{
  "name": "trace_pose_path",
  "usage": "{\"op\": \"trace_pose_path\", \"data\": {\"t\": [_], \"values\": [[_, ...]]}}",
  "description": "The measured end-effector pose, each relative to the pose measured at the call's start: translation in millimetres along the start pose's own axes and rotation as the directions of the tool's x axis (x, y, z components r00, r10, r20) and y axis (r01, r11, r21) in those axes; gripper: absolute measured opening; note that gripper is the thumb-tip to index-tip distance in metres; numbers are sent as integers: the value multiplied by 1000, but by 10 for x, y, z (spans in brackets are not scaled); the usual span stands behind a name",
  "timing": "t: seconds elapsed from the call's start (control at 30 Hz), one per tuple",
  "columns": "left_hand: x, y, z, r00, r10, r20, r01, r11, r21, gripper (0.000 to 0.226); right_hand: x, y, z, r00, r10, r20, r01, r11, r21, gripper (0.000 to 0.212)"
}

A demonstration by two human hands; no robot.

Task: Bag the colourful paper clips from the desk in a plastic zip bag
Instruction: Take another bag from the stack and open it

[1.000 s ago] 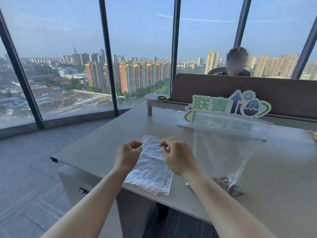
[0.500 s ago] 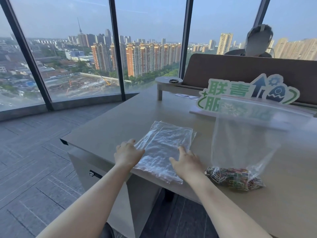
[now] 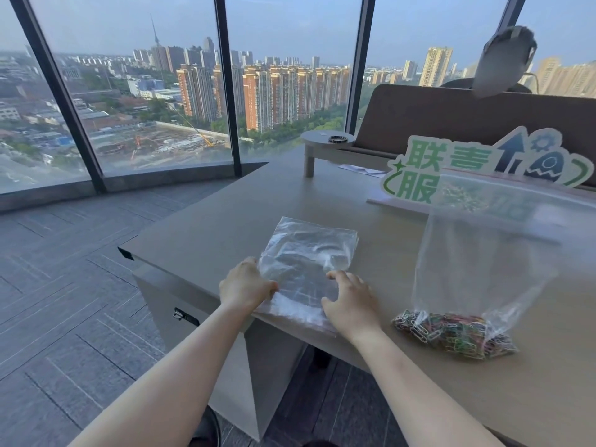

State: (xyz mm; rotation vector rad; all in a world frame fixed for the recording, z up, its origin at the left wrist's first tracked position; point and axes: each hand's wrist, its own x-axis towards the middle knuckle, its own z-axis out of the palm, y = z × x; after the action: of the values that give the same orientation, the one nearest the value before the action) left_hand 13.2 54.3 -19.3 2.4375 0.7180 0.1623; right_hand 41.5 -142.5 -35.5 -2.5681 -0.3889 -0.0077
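Observation:
A flat stack of clear plastic zip bags [image 3: 306,250] lies on the grey desk [image 3: 219,227], near its front edge. My left hand [image 3: 245,285] pinches the stack's near left corner, thumb on top of the plastic. My right hand [image 3: 350,301] rests palm down on the near right part, fingers spread. To the right a large clear zip bag [image 3: 483,253] stands upright, with a heap of colourful paper clips [image 3: 451,333] in its bottom. Neither hand touches it.
A green and white cut-out sign [image 3: 451,162] stands behind the upright bag. A brown partition [image 3: 451,117] runs along the desk's back, with a person [image 3: 503,59] beyond it. A small round shelf [image 3: 322,138] sits at the back. The desk's left edge drops to the floor.
Both hands have moved from the far edge of the flat bags back to the near edge. The fingers went from closed at the top to resting on the plastic.

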Motion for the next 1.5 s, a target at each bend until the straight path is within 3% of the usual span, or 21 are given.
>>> {"op": "trace_pose_path", "data": {"t": [0.1,0.2,0.47,0.67,0.87,1.17,1.5], "values": [[-18,-40,-45,999,13,37,-10,997,-80,22,-22,-23,-1,999,-7,-52,13,994,113,40],[-52,-102,-100,998,12,68,-2,988,-155,23,-9,-40,36,994,-7,-108,22,990,139,35],[-155,-423,-465,999,-45,2,42,917,-397,24,-51,-445,48,971,-26,-236,128,895,427,32],[-316,-859,-886,988,-27,-151,-64,823,-564,57,-106,-992,101,959,-72,-274,203,849,488,33],[-557,-1219,-1333,940,-104,-326,-150,731,-666,36,-268,-1598,276,927,-191,-323,353,734,580,27],[-856,-1941,-1776,813,-217,-540,-222,742,-632,25,-553,-2228,760,928,-316,-196,357,614,703,24],[-1255,-2785,-1695,769,-376,-516,-81,744,-664,15,-912,-2488,1521,936,-351,34,193,590,784,28]]}}
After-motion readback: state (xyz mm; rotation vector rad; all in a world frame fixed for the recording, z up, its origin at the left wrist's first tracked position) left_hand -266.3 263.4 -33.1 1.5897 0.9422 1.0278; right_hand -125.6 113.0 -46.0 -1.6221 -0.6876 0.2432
